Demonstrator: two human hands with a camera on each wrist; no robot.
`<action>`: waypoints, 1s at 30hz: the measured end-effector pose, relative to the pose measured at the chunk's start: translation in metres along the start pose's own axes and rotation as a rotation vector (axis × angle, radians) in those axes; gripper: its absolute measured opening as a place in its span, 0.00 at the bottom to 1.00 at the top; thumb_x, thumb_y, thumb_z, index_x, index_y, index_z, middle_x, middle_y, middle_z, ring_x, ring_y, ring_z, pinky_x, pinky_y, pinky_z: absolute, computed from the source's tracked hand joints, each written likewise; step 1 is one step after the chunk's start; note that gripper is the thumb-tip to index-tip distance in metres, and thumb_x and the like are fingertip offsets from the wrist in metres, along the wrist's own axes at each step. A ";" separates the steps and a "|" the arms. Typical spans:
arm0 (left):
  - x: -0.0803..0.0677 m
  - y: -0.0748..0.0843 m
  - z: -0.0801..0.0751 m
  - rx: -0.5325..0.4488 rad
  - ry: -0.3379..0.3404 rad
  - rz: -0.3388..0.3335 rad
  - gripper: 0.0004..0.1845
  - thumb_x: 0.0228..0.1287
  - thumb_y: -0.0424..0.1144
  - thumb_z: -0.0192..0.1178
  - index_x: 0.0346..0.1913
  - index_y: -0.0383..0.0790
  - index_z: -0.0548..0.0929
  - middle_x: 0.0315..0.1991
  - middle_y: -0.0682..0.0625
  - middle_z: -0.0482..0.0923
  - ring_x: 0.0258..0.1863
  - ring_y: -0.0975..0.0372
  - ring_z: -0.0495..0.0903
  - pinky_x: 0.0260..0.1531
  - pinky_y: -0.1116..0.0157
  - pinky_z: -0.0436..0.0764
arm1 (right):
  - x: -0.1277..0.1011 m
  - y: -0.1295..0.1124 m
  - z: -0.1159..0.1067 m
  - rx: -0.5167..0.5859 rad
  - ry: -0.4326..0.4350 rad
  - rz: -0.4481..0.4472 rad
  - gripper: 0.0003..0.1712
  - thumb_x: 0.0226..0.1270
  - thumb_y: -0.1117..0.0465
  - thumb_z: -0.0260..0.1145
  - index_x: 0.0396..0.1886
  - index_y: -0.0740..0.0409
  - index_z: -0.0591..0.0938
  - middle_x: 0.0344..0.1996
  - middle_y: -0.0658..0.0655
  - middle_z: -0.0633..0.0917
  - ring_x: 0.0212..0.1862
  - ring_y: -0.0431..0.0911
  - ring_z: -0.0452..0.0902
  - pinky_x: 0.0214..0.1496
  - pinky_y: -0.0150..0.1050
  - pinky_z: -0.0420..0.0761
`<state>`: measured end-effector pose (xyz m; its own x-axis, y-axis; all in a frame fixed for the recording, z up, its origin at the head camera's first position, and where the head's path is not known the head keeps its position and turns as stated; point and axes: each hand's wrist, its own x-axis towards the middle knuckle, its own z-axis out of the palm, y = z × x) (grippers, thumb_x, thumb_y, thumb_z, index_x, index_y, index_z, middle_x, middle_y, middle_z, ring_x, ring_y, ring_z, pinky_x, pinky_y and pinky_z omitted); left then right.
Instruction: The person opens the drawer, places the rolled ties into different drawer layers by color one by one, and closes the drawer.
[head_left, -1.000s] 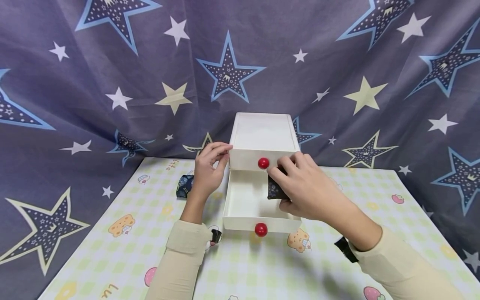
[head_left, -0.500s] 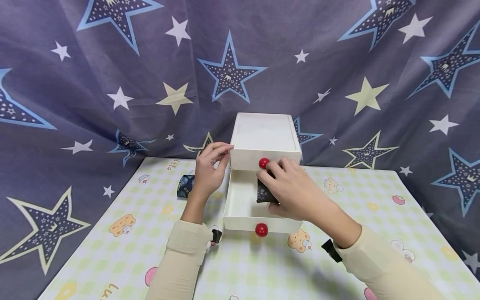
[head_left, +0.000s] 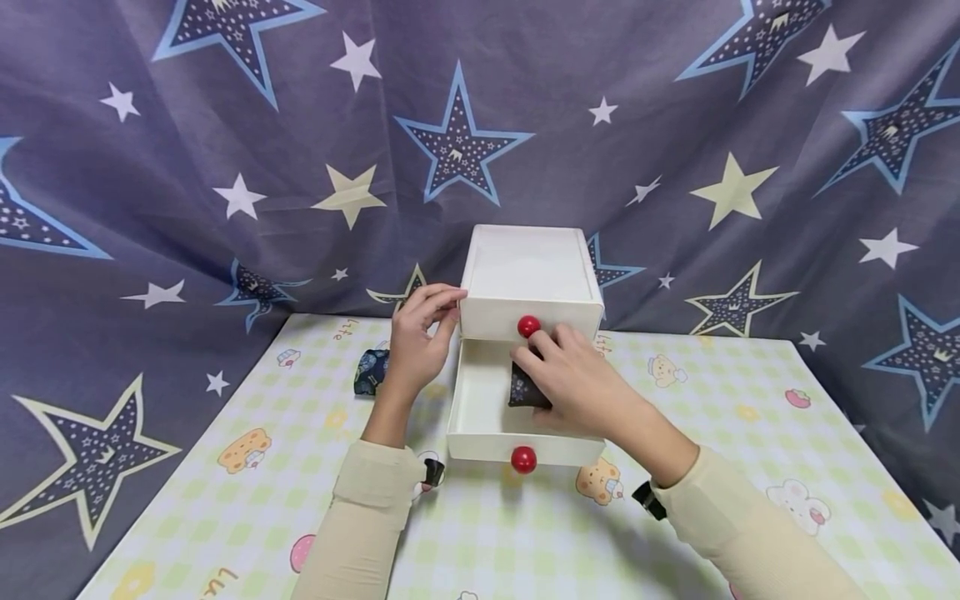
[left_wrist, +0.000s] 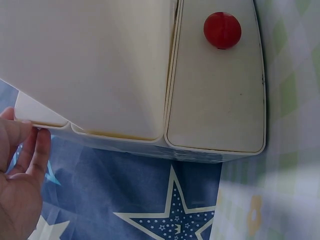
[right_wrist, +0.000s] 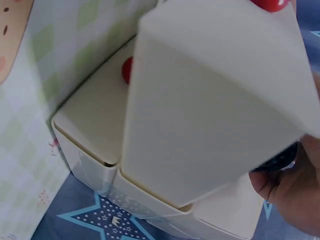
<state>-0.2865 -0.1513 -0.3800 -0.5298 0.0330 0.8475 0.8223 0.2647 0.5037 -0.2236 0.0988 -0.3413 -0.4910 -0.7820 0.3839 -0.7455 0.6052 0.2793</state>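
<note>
A white drawer cabinet (head_left: 528, 262) stands mid-table, its middle drawer (head_left: 480, 387) pulled out. My right hand (head_left: 581, 383) holds a dark, small-patterned piece (head_left: 527, 390), possibly folded cloth, over the inside of that drawer, below the top drawer's red knob (head_left: 528, 326). Fingers cover most of the piece; whether it touches the drawer floor I cannot tell. My left hand (head_left: 422, 343) rests its fingertips on the cabinet's upper left front edge. In the left wrist view, the fingers (left_wrist: 40, 152) are fairly straight at that edge. A dark edge of the piece (right_wrist: 281, 159) shows in the right wrist view.
Left of the cabinet, a dark blue patterned bundle (head_left: 371, 372) lies on the table, partly behind my left wrist. The bottom drawer (left_wrist: 217, 100) is closed under the pulled-out one. A star-print curtain (head_left: 300, 167) hangs behind the checked tablecloth (head_left: 285, 467).
My right hand has moved left with the dark piece, from the drawer's right side toward its middle. The left hand and the drawers have stayed in place.
</note>
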 end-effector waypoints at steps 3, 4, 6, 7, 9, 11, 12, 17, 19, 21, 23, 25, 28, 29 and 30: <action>0.000 0.000 0.000 -0.001 -0.003 0.000 0.14 0.67 0.19 0.61 0.52 0.29 0.87 0.51 0.40 0.81 0.46 0.50 0.84 0.49 0.65 0.87 | -0.001 0.001 0.006 0.010 -0.027 0.004 0.39 0.41 0.48 0.82 0.53 0.56 0.77 0.42 0.56 0.77 0.42 0.56 0.69 0.47 0.49 0.74; 0.000 0.000 0.000 -0.001 -0.002 0.000 0.14 0.67 0.19 0.61 0.52 0.29 0.87 0.51 0.40 0.81 0.46 0.50 0.84 0.49 0.65 0.87 | -0.001 0.002 0.008 0.013 -0.036 0.005 0.39 0.41 0.47 0.82 0.53 0.55 0.77 0.42 0.56 0.77 0.42 0.56 0.69 0.47 0.49 0.74; 0.000 0.000 0.001 -0.001 0.000 0.001 0.14 0.67 0.19 0.61 0.52 0.29 0.87 0.51 0.40 0.81 0.46 0.50 0.84 0.49 0.64 0.88 | -0.001 0.002 0.011 0.022 -0.054 0.008 0.39 0.42 0.47 0.82 0.53 0.55 0.77 0.42 0.56 0.77 0.42 0.55 0.69 0.49 0.49 0.74; 0.000 0.000 0.001 -0.002 0.001 0.002 0.14 0.67 0.19 0.61 0.52 0.29 0.87 0.51 0.40 0.81 0.46 0.50 0.84 0.49 0.64 0.88 | -0.001 0.002 0.013 0.026 -0.062 0.011 0.39 0.42 0.47 0.83 0.53 0.55 0.77 0.43 0.56 0.77 0.42 0.55 0.69 0.49 0.49 0.75; 0.000 0.000 0.001 -0.001 0.000 0.003 0.14 0.67 0.19 0.61 0.52 0.29 0.87 0.51 0.40 0.81 0.46 0.50 0.84 0.49 0.64 0.88 | -0.002 0.003 0.016 0.033 -0.076 0.017 0.41 0.42 0.45 0.84 0.54 0.55 0.77 0.43 0.56 0.78 0.43 0.55 0.69 0.50 0.50 0.75; 0.000 0.000 0.001 0.001 -0.003 0.003 0.14 0.67 0.19 0.61 0.52 0.29 0.87 0.51 0.40 0.81 0.46 0.50 0.84 0.49 0.64 0.88 | -0.002 0.003 0.019 0.036 -0.089 0.019 0.42 0.42 0.44 0.85 0.54 0.55 0.77 0.44 0.56 0.78 0.44 0.55 0.70 0.51 0.50 0.75; 0.000 0.000 0.001 0.003 -0.004 0.002 0.14 0.67 0.19 0.61 0.52 0.29 0.87 0.51 0.40 0.81 0.46 0.50 0.84 0.49 0.64 0.88 | -0.002 0.003 0.021 0.037 -0.093 0.018 0.42 0.42 0.43 0.85 0.54 0.55 0.77 0.43 0.56 0.78 0.44 0.55 0.70 0.51 0.50 0.76; 0.000 -0.001 0.000 0.010 -0.011 -0.008 0.14 0.68 0.20 0.61 0.53 0.30 0.87 0.52 0.41 0.80 0.46 0.51 0.84 0.50 0.64 0.87 | -0.003 0.002 0.028 0.044 -0.099 -0.004 0.43 0.43 0.40 0.86 0.54 0.55 0.78 0.42 0.56 0.78 0.43 0.55 0.70 0.52 0.51 0.77; 0.000 -0.001 0.000 0.013 -0.011 -0.010 0.14 0.68 0.20 0.61 0.53 0.30 0.87 0.52 0.41 0.81 0.46 0.51 0.84 0.50 0.64 0.87 | -0.003 0.002 0.029 0.057 -0.092 -0.011 0.43 0.43 0.40 0.86 0.54 0.55 0.78 0.42 0.56 0.78 0.43 0.55 0.70 0.52 0.50 0.77; 0.000 -0.001 0.000 0.015 -0.009 -0.009 0.14 0.68 0.20 0.61 0.53 0.30 0.87 0.52 0.41 0.81 0.46 0.51 0.84 0.50 0.64 0.87 | -0.003 0.003 0.030 0.075 -0.083 -0.015 0.43 0.43 0.39 0.85 0.55 0.54 0.79 0.43 0.55 0.79 0.43 0.54 0.70 0.52 0.50 0.77; -0.001 -0.002 0.000 0.015 -0.007 -0.005 0.14 0.68 0.20 0.61 0.53 0.30 0.87 0.52 0.41 0.81 0.46 0.51 0.84 0.50 0.64 0.87 | -0.003 0.003 0.029 0.092 -0.081 -0.018 0.42 0.45 0.38 0.85 0.55 0.54 0.80 0.43 0.55 0.79 0.43 0.54 0.71 0.52 0.50 0.77; -0.001 -0.002 0.000 0.016 -0.006 -0.002 0.14 0.68 0.19 0.61 0.53 0.30 0.87 0.52 0.41 0.81 0.46 0.51 0.84 0.50 0.64 0.87 | -0.003 0.003 0.028 0.108 -0.087 -0.018 0.42 0.46 0.37 0.83 0.56 0.54 0.80 0.44 0.55 0.79 0.44 0.53 0.71 0.53 0.50 0.77; 0.000 -0.001 0.000 0.013 -0.006 0.001 0.14 0.67 0.19 0.61 0.53 0.30 0.87 0.52 0.40 0.81 0.46 0.51 0.84 0.50 0.64 0.87 | -0.004 0.003 0.025 0.127 -0.109 -0.012 0.41 0.49 0.35 0.81 0.57 0.54 0.81 0.45 0.55 0.80 0.45 0.53 0.71 0.54 0.49 0.77; 0.000 -0.001 0.000 0.012 -0.006 0.001 0.14 0.67 0.19 0.61 0.53 0.30 0.87 0.52 0.40 0.81 0.46 0.51 0.84 0.50 0.65 0.87 | -0.004 0.003 0.024 0.133 -0.113 -0.011 0.40 0.51 0.35 0.80 0.57 0.54 0.81 0.45 0.54 0.80 0.45 0.52 0.71 0.54 0.48 0.77; 0.000 -0.001 0.000 0.010 -0.006 0.002 0.14 0.67 0.19 0.61 0.53 0.30 0.87 0.52 0.40 0.81 0.46 0.51 0.84 0.50 0.65 0.87 | -0.005 0.004 0.023 0.143 -0.115 -0.010 0.40 0.53 0.34 0.79 0.57 0.54 0.82 0.45 0.54 0.80 0.45 0.52 0.71 0.53 0.47 0.77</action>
<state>-0.2876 -0.1514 -0.3807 -0.5298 0.0393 0.8472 0.8210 0.2742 0.5007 -0.2342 0.1012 -0.3620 -0.5255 -0.8045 0.2768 -0.8029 0.5766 0.1513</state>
